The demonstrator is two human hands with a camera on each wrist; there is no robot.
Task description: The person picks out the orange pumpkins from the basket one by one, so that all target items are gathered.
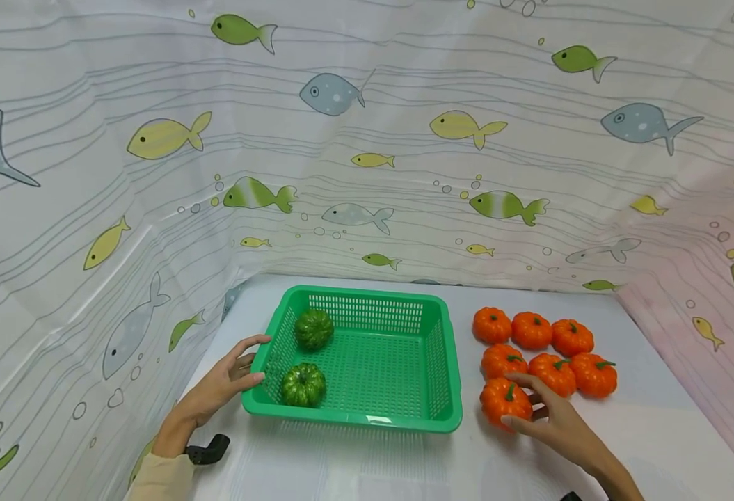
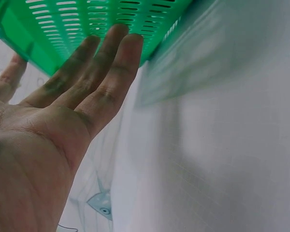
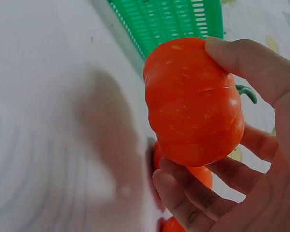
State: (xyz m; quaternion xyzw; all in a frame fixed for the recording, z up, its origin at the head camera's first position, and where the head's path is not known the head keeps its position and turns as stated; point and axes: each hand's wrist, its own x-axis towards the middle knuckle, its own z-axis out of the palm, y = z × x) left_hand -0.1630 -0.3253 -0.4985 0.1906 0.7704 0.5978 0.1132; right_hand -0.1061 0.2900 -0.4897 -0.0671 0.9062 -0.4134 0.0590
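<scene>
My right hand [image 1: 554,421] grips an orange toy pumpkin [image 1: 506,402] with a green stem. In the right wrist view the thumb lies on one side of this pumpkin [image 3: 195,104] and the fingers curl round the other. It is at the near end of a group of similar orange pumpkins [image 1: 552,374]. My left hand [image 1: 219,383] is at the left side of a green plastic basket [image 1: 354,416], its fingers extended against the slotted wall in the left wrist view. Inside the basket, at its left, sit two green pumpkins, one behind [image 1: 314,329] and one in front [image 1: 304,385].
The basket stands on a white table [image 1: 316,463], with the orange pumpkins in rows to its right. A fish-patterned curtain [image 1: 367,195] surrounds the table at the back and sides.
</scene>
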